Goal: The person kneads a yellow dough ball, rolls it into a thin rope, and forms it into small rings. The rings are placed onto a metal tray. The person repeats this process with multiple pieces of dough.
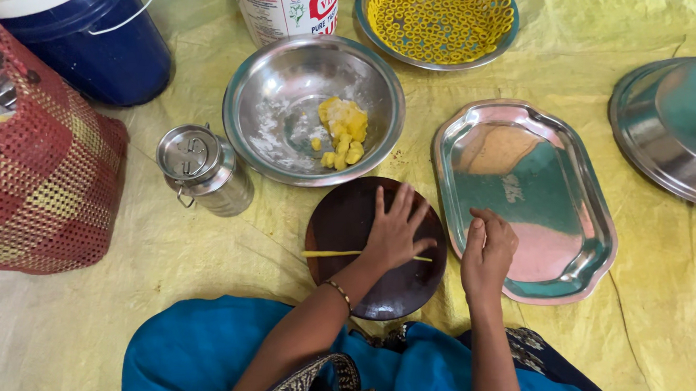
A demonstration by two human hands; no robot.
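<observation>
A thin yellow rope of dough (337, 254) is being rolled out on the round dark wooden board (339, 219), which lies on the yellow floor sheet (202, 243) near the person's lap. The left hand (394, 234) is laid flat on the rope's right part, fingers spread wide and nothing gripped. The right hand (488, 250) is held just right of the board, over the near left rim of the oblong steel tray (593, 208), fingers curled narrow with the tips drawn together; whether anything is pinched cannot be told. Beyond the board, yellow dough lumps (343, 132) lie in a round floured steel bowl (250, 103). Judged from this, the rolling step is in hand; even, light palm pressure would be called for next so the rope is kept unbroken.
</observation>
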